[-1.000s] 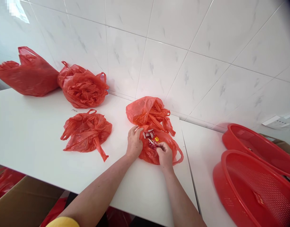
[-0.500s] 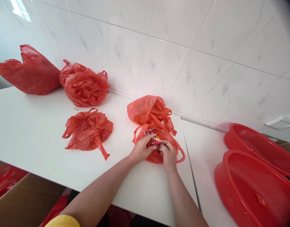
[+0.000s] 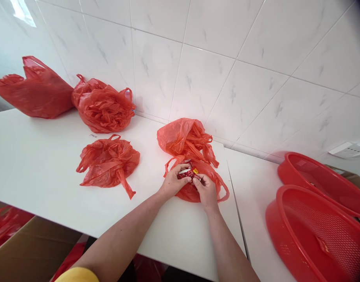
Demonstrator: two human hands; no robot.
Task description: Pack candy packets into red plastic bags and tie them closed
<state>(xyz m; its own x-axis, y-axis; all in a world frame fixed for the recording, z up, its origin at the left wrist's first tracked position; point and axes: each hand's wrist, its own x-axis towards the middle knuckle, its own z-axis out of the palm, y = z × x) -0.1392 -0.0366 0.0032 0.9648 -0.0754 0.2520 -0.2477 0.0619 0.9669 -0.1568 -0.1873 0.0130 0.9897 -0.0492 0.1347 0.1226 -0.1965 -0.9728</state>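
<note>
Both hands work over an open red plastic bag (image 3: 187, 195) on the white table. Between my left hand (image 3: 175, 181) and my right hand (image 3: 206, 191) is a small dark red printed packet (image 3: 186, 173) with white edges and a yellow patch. My left thumb and fingers pinch its left part. The right fingertips close on its right side; part of the packet is hidden by the fingers. Just behind the hands lies another crumpled red bag (image 3: 181, 137), touching the open one.
A flattened red bag (image 3: 109, 162) lies to the left, with two fuller red bags (image 3: 105, 105) (image 3: 47, 94) against the tiled wall. Red perforated baskets (image 3: 281, 227) stand at right, across a table seam. A cardboard box (image 3: 36, 250) is below the table's front left edge.
The packet has turned in my fingers and lies more sideways. My left hand has shifted slightly left, and my right hand has changed its pinch. The bags have stayed in place.
</note>
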